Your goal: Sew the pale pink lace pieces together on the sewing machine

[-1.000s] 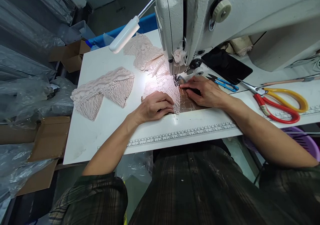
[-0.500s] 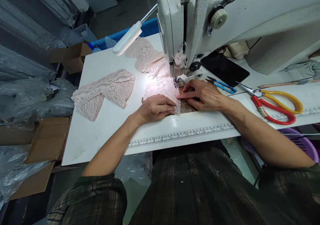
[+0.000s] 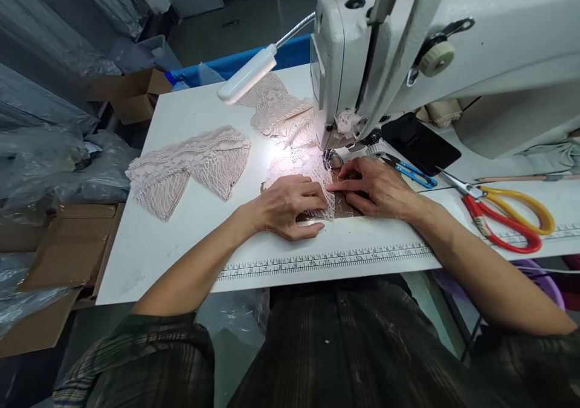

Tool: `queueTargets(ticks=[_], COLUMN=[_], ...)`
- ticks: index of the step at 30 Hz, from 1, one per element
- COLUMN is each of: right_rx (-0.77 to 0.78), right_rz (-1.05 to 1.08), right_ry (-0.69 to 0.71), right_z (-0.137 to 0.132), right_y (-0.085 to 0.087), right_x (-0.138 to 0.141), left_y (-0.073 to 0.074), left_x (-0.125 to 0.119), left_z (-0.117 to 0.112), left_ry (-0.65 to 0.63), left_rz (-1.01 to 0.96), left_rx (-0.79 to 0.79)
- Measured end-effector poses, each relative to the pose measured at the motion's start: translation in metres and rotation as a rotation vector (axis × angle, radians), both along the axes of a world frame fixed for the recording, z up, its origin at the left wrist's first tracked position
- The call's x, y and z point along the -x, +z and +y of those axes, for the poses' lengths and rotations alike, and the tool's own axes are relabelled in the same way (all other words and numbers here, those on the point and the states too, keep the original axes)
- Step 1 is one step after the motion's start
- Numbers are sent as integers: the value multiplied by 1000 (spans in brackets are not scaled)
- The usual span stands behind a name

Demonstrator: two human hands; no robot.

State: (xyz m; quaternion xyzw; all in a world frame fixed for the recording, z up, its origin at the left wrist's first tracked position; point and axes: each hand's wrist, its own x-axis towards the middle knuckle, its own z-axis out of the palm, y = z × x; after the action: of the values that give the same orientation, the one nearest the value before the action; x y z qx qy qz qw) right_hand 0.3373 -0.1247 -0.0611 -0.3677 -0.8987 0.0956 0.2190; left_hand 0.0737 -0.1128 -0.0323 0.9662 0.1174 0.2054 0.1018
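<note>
We judge: left hand (image 3: 290,205) at the foot's (image 3: 327,159) seven o'clock, right hand (image 3: 378,189) at four, both unclenched, to steady the lace (image 3: 298,165).

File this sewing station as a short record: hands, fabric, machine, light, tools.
Left hand: resting on the lace piece
Right hand: index fingertip at the lace's right edge
Machine: white sewing machine, needle area over the lace
Other fabric: folded lace lying apart, on the left
Light: white lamp on a flexible neck
Tools: blue snips; scissors with red and yellow handles
</note>
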Motion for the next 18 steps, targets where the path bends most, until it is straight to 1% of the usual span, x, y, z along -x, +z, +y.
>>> queueTargets(ticks=[5,10,13,18], right_rx=[2,-20,-37,-16], right_rz=[-33,-76,-101,-151], right_ry=[-37,-59,-104,-180], right_z=[-2,-1,0,-1], right_y=[1,0,1,3], right_x=[0,1,4,11], left_y=[2,3,0,-6], left_x=[3,4,4,5], left_z=[-7,-10,-9,-6], left_ry=[17,65,88,111], left_rz=[85,159,153,93], left_rx=[-34,-98,-133,-151])
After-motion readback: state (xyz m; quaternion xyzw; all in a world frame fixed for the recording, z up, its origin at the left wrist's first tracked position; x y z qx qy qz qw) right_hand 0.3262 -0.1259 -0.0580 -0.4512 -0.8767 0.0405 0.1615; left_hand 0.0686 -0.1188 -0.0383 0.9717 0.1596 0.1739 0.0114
